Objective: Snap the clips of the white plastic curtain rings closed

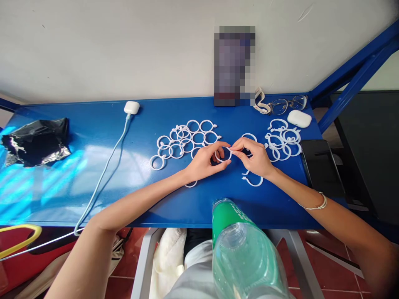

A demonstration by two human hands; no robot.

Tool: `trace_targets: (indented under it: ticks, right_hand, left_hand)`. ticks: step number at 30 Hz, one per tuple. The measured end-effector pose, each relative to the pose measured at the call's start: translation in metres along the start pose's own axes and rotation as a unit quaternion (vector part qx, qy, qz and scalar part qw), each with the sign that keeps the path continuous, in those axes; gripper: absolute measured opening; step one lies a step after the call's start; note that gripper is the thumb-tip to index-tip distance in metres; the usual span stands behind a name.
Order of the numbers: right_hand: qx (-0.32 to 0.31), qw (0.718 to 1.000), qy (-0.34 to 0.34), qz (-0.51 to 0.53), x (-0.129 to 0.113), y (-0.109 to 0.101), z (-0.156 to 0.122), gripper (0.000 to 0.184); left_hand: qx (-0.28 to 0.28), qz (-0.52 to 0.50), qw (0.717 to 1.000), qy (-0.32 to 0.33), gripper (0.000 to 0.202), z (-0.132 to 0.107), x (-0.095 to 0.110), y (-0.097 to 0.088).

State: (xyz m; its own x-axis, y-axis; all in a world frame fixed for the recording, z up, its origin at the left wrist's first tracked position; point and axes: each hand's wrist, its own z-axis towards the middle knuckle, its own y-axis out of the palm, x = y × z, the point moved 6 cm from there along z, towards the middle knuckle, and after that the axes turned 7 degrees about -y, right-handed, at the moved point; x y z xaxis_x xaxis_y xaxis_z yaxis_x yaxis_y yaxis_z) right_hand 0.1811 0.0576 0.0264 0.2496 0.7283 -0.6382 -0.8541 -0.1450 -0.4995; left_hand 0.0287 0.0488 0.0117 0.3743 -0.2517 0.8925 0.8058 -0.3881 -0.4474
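Blue tabletop (pixel 158 114) — white ring (pixel 225 161) between left grip (pixel 204 161) and right grip (pixel 256 158).

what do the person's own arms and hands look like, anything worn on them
The left hand and right hand are ungloved. Both forearms are sleeveless in view. A thin, silver-coloured bangle circles the right one; no jewellery shows on the left.

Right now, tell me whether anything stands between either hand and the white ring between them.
Nothing visible does: the left hand steadies the white ring, and the right hand pinches its upper right edge. The green-labelled bottle is nearer the body, not in between.
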Motion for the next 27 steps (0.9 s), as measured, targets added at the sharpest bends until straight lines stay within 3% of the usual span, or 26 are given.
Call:
trace_targets:
  ticks: [27]
  right_hand:
    - [0.019,0.999,0.033,-0.015,-0.0007,-0.0017,0.0009,0.010]
  left_hand:
    - [0.015,-0.009,1.000,-0.002,0.038,-0.0002,-0.0001,-0.0025]
